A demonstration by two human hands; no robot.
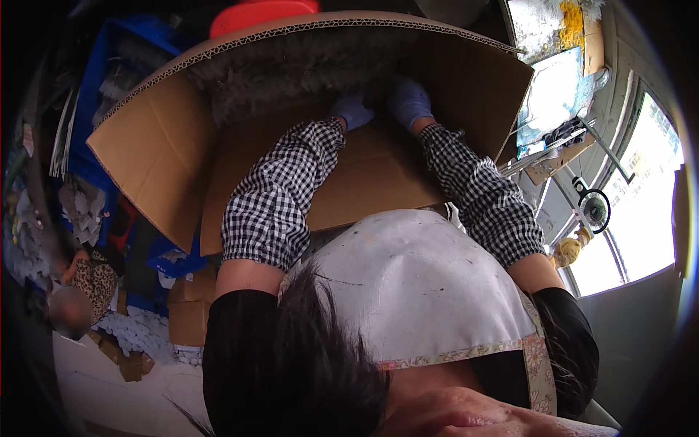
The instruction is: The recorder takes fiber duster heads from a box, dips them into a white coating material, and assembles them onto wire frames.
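Observation:
Both my arms, in black-and-white checked sleeve covers, reach into a large open cardboard box. Grey, fluffy, feather-like pieces are packed along its far side. My left hand, in a pale blue glove, is low in the box beside the near edge of that fluffy heap. Close to its right is my right hand, gloved the same way, nearer the box's right wall. The fingers of both hands are lost in shadow, and something dark between them cannot be made out.
A red plastic object stands behind the box. Blue crates are on the left, with smaller cartons below. Another person is at the far left. A small black fan is by the window on the right.

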